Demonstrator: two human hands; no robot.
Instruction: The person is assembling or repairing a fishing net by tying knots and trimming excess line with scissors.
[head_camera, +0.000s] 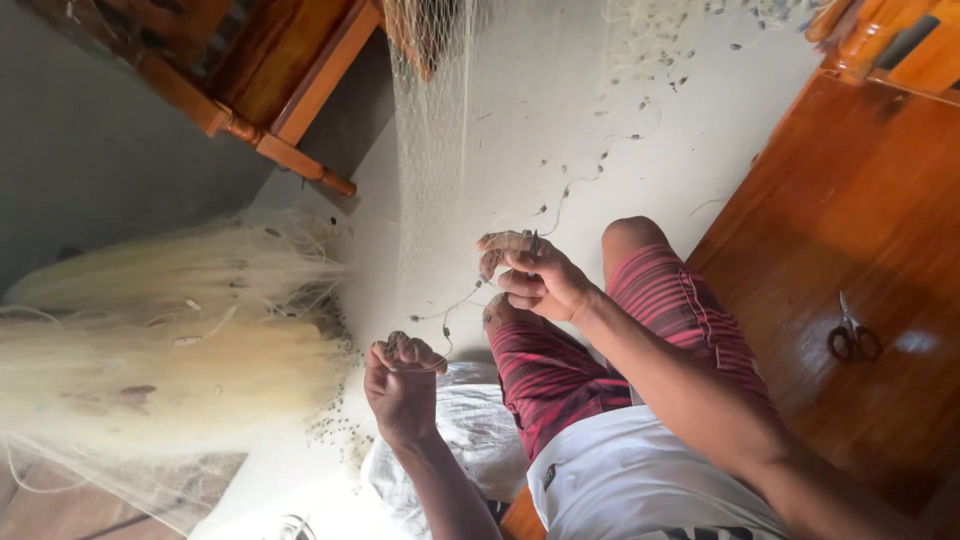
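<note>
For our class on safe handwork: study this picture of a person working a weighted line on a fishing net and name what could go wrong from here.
1. The thin line stretched between the left hand and the right hand could cut into the fingers if pulled hard.
2. The loose net and the heaped net lie close by, so the small weights could snag in the mesh.
3. The scissors lie on the wooden floor, where someone might step on them.

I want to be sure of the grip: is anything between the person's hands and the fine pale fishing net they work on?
Nothing visible. The right hand and left hand both pinch the fine pale fishing net directly with bare fingers.
</note>
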